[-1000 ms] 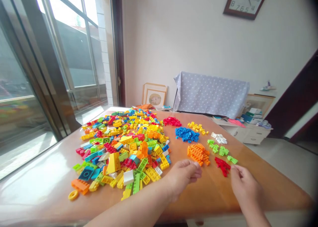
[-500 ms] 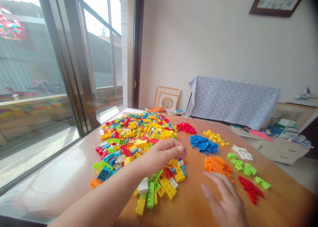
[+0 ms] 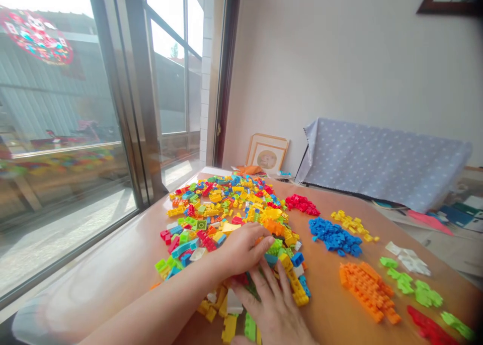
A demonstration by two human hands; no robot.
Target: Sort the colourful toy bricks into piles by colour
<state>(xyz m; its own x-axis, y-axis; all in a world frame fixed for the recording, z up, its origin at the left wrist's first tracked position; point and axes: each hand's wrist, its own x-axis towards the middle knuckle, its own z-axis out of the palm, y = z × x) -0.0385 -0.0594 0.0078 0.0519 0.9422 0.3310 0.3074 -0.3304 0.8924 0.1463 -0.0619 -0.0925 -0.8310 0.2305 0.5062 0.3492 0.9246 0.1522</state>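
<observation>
A large mixed pile of toy bricks [image 3: 215,196] covers the left and middle of the wooden table [image 3: 320,289]. Over its near part is my left hand [image 3: 247,249], its fingers curled downward; an orange bit shows by the fingertips, and whether it is gripped cannot be made out. My right hand [image 3: 271,299] lies just below it with fingers spread over the bricks, partly covering green and white ones. Right of the pile are sorted groups: red bricks [image 3: 302,204], blue bricks [image 3: 335,237] and orange bricks [image 3: 368,290].
Farther right lie yellow pieces [image 3: 353,226], white pieces [image 3: 411,260], light green pieces [image 3: 426,293] and red long pieces [image 3: 428,326]. A glass window [image 3: 64,108] borders the table's left side. Behind the table stand picture frames [image 3: 267,154] and a cloth-covered object [image 3: 381,159].
My right hand has moved left from beside the orange bricks onto the mixed pile, next to my left hand. The view has turned, shifting the scene rightward.
</observation>
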